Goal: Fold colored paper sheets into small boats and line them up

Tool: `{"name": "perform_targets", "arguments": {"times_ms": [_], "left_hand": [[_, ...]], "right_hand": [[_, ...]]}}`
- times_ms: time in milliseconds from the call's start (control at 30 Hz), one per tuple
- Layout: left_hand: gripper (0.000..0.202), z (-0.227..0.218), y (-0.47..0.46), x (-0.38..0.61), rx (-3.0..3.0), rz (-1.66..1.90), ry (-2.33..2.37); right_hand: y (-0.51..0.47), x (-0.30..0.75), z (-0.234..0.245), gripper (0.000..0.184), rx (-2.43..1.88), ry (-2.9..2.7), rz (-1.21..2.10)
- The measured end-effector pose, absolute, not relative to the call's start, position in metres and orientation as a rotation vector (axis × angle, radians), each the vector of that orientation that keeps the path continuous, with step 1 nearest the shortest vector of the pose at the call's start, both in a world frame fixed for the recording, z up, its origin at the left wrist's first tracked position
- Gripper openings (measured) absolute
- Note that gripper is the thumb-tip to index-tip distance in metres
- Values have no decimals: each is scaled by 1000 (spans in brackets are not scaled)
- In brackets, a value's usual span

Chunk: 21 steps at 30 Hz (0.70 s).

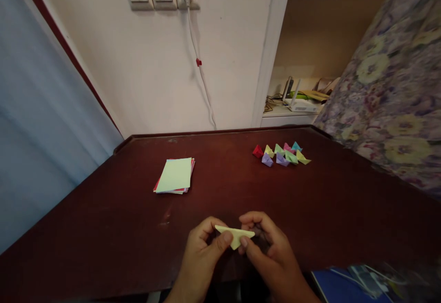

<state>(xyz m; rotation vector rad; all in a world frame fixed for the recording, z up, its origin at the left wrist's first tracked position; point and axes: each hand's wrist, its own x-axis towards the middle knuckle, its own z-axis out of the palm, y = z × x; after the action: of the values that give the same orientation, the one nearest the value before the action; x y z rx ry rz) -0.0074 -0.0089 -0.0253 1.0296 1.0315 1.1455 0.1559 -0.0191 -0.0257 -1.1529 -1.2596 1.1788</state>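
Note:
A pale yellow folded paper (pixel 235 232) is held in front of me above the near part of the table. Its top edge is long and straight, and it narrows to a blunt point below. My left hand (pixel 206 247) pinches its left side, thumb on the near face and fingers behind. On the other side, my right hand (pixel 267 243) grips it with the thumb pressed near the lower right and the index finger curled behind. The fingertips behind the paper are partly hidden.
A stack of coloured paper sheets (pixel 175 175) lies left of centre, light green on top. Several small folded paper boats (pixel 282 158) stand in two rows at the back right. A blue item (pixel 339 287) lies at the lower right. Curtains hang on both sides.

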Motion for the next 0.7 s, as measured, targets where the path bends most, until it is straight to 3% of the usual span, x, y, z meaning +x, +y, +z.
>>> {"name": "perform_targets", "arguments": {"times_ms": [133,267,500,700], "left_hand": [[27,-24,-9,-8,1098,1161,1065],[23,-25,-10,-8,1087,1158,1029],[31,-28,-9,-12,1160,1264,1159],[25,-24,-12,-5,1048,1178,963]], "right_hand": [[-17,157,-24,13,-1126,-1384,1162],[-15,156,-20,25,-1133,-1434,1098],[-15,155,-22,23,-1157,-1422,1150],[-12,153,-22,27,-1135,-1300,1173]]}}
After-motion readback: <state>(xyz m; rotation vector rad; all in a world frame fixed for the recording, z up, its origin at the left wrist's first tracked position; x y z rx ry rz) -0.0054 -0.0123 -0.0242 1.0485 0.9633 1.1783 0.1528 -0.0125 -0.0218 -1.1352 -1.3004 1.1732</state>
